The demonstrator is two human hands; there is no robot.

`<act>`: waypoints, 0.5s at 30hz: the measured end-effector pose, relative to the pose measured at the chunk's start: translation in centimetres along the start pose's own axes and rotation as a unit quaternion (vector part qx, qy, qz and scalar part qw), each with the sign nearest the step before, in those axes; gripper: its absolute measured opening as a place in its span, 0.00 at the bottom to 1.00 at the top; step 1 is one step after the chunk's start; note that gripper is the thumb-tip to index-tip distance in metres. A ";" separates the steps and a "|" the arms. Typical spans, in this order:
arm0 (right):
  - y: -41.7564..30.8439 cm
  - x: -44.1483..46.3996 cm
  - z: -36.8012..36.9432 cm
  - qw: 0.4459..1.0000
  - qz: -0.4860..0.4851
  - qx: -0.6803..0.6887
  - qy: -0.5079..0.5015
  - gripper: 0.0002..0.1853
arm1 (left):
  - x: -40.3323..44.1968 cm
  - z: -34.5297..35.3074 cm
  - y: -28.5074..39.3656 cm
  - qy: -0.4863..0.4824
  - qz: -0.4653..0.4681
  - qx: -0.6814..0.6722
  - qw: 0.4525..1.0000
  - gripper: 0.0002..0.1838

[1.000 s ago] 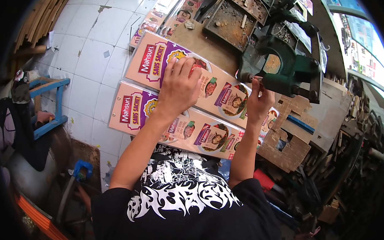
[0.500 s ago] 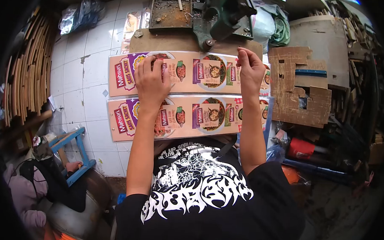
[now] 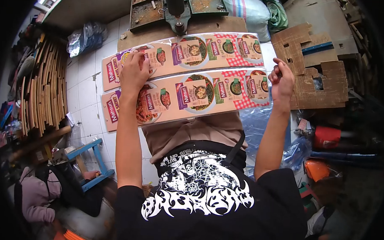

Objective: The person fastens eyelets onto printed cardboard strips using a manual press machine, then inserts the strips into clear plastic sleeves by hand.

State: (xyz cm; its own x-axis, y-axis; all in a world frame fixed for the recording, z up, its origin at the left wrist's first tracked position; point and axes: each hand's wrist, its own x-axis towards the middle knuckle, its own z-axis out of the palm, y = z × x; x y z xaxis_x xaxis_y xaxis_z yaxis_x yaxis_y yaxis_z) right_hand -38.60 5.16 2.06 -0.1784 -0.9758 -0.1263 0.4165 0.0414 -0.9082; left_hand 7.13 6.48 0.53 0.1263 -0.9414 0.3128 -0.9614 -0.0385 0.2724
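Note:
Two long laminated printed strips with food pictures lie one above the other in front of me: the far strip (image 3: 194, 51) and the near strip (image 3: 222, 93), each reading "Mahsuri". My left hand (image 3: 135, 71) rests on the left part of the far strip, its fingers bent and spread over the print. My right hand (image 3: 283, 83) is raised beside the strips' right ends, apart from them. Its index finger points up while the other fingers curl in; whatever they may hold is too small to make out. Beyond the far strip stands a dark green press (image 3: 178, 22).
Shallow metal trays (image 3: 206, 3) with small bits flank the press over a brown board (image 3: 225, 24). Cut cardboard (image 3: 328, 82) lies at right, stacked boards (image 3: 45, 85) at left. A blue frame (image 3: 98, 157) and another person's sleeve (image 3: 37, 190) are lower left.
My right hand has moved from over the far strip to beyond its right end, its index finger now stretched out. The left hand stays on the far strip. The head view has shifted.

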 end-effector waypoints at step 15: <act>1.6 5.8 2.0 0.722 -0.123 -0.678 0.058 0.19 | -1.9 -2.8 -9.7 0.099 -0.151 -0.028 0.983 0.24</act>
State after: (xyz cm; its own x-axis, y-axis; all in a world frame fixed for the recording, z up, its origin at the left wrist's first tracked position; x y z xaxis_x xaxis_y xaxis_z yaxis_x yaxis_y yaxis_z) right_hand -37.22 -0.91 0.67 -0.2052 -0.9681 0.1435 -0.8824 0.1196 -0.4550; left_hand 16.94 9.57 -0.19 0.4545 -0.8063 0.3785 -0.8583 -0.2829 0.4281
